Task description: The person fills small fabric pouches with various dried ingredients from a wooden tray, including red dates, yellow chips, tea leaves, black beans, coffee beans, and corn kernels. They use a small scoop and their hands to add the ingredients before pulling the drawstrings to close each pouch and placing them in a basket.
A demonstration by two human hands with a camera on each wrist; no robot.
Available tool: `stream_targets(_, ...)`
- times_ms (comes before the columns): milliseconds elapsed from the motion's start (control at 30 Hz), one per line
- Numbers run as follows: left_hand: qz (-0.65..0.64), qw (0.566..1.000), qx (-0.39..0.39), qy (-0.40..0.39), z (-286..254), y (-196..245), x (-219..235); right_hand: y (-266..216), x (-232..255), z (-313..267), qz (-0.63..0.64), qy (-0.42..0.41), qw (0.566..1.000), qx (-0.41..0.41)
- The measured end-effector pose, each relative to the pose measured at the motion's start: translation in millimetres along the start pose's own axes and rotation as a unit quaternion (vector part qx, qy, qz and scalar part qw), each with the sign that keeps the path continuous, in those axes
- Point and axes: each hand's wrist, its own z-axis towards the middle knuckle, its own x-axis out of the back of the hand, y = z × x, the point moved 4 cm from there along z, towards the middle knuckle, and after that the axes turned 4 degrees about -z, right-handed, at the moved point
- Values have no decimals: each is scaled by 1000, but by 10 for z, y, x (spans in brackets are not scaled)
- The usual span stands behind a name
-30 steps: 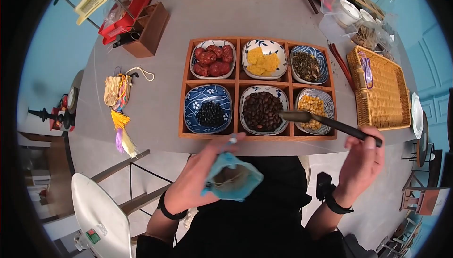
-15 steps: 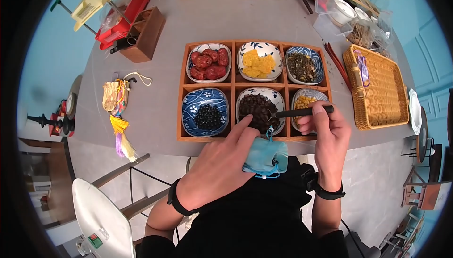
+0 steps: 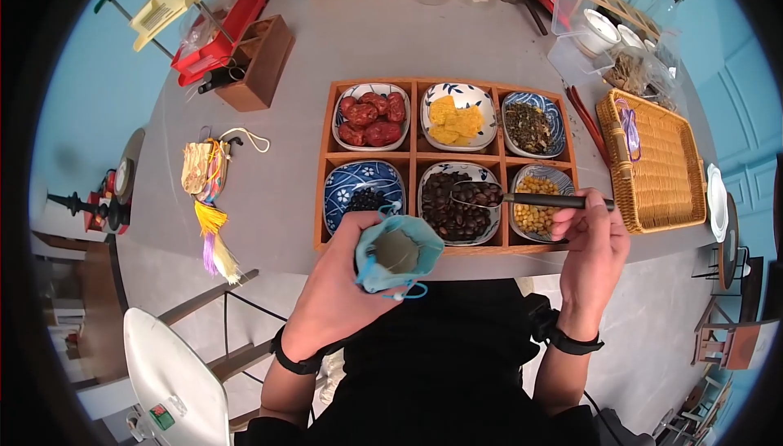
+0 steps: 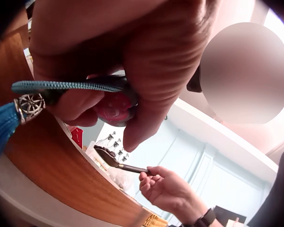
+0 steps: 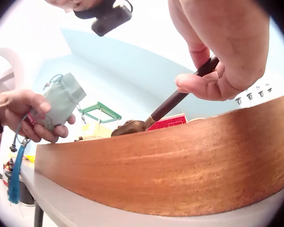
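Note:
My left hand point(image 3: 338, 279) grips a light blue drawstring pouch point(image 5: 64, 101), its mouth facing up in the head view. A blue tassel point(image 5: 17, 177) hangs from its cord. In my right hand point(image 3: 594, 254), thumb and fingers pinch the dark handle of a spoon point(image 3: 546, 200). Dark brown coffee beans fill the spoon's bowl, which is held over the dish of coffee beans point(image 3: 453, 224). That dish sits in the front middle compartment of a wooden tray point(image 3: 414, 120). The pouch is left of the spoon, overlapping the dish of black beans point(image 3: 347, 185).
Other dishes in the tray hold red dates point(image 3: 371, 124), yellow pieces point(image 3: 454, 122), dried herbs point(image 3: 528, 128) and yellow kernels point(image 3: 534, 201). A wicker basket point(image 3: 665, 161) stands at the right, a tasselled ornament point(image 3: 204, 169) at the left. A wooden box point(image 3: 265, 63) is at the back left.
The spoon dipped into the coffee beans and has come up loaded. My left hand reached to that dish with the pouch tipped over, then drew back left and turned the pouch mouth up.

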Motion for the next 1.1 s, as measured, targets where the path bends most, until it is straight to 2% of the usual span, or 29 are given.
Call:
stream_targets(133, 22, 1000, -13, 17, 40, 81, -17, -261, 27, -24, 4, 4, 999, 52)
stream_targets(200, 43, 999, -19, 25, 57, 105, -23, -464, -4, -72, -20, -20, 995, 100)
stream_targets(267, 32, 999, -22, 17, 69, 109, -32, -628, -91, -160, -23, -31, 993, 108)
stream_targets(367, 22, 999, -33, 5, 82, 90, -66, -796, -360, -348, -131, -133, 978, 89)
stream_targets(400, 21, 999, -42, 0, 86, 92, -74, -837, -420, -386, -141, -210, 957, 139)
stream_targets(467, 10, 999, -34, 4, 85, 93, -63, -907, -455, -346, -156, -342, 872, 313)
stream_targets(500, -3, 1000, -23, 6, 72, 81, -63, -909, -464, -358, -148, -333, 890, 274)
stream_targets(533, -6, 1000, -21, 10, 62, 63, -56, -897, -326, -338, -110, -309, 888, 322)
stream_targets(600, -104, 994, -12, 18, 40, 3, -32, -843, -159, -211, -63, -260, 913, 309)
stream_targets(667, -104, 994, -20, 8, -26, 18, 26, -755, -76, -60, -52, -236, 933, 265)
stream_targets(733, -100, 994, -31, -4, -35, 37, 47, -567, -80, 32, -127, -208, 954, 177)
stream_targets(800, -76, 996, -43, -34, -19, 51, 15, -436, -165, 84, -158, -255, 945, 132)
stream_targets(900, -106, 987, -95, -69, 41, 76, -104, -356, -251, 98, -159, -273, 940, 126)
stream_targets(933, -104, 987, -97, -70, 55, 125, -114, -333, -257, 99, -194, -294, 926, 133)
stream_targets(1000, 46, 989, -79, -119, 62, 204, -165, -326, -226, 111, -229, -317, 910, 141)
stream_targets(1033, 56, 986, -103, -119, 63, 170, -184, -329, -161, 124, -202, -307, 921, 130)
stream_targets(1100, 67, 985, -96, -131, 83, 190, -216, -327, -119, 160, -177, -280, 935, 129)
